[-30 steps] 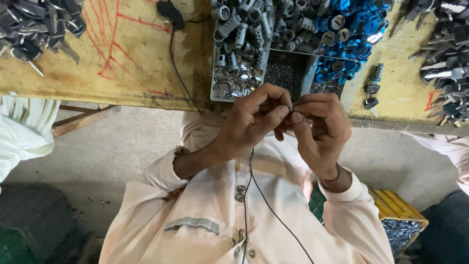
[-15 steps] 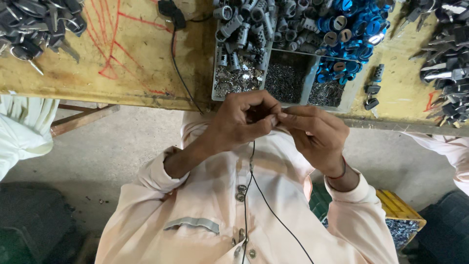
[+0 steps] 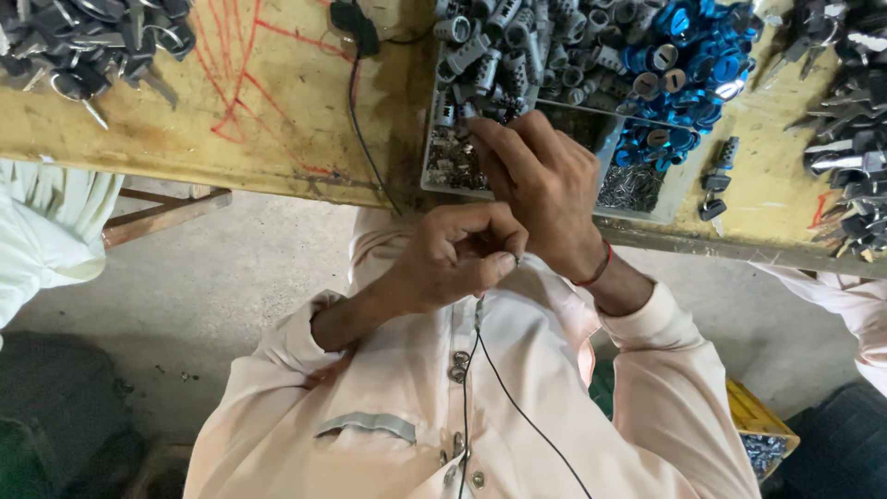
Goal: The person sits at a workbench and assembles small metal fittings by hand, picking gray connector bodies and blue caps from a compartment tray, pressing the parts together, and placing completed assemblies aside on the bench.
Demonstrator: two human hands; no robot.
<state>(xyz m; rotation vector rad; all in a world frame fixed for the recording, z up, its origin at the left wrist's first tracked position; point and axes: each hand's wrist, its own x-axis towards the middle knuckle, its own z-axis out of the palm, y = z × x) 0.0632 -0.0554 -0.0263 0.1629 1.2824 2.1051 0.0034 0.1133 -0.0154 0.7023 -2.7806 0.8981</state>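
As before, right hand (image 3: 545,180) reaches tray (image 3: 605,162).

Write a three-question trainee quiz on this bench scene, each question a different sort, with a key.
1. True or false: the right hand reaches into the divided tray of small metal parts.
2. Which colour are the round caps heaped at the tray's far side? A red, B blue, C green.
3. Fill in: the left hand is closed with fingertips pinched, held over the person's ____, short of the bench.

Key: 1 true; 2 B; 3 shirt front. What the left fingers pinch is too small to tell.
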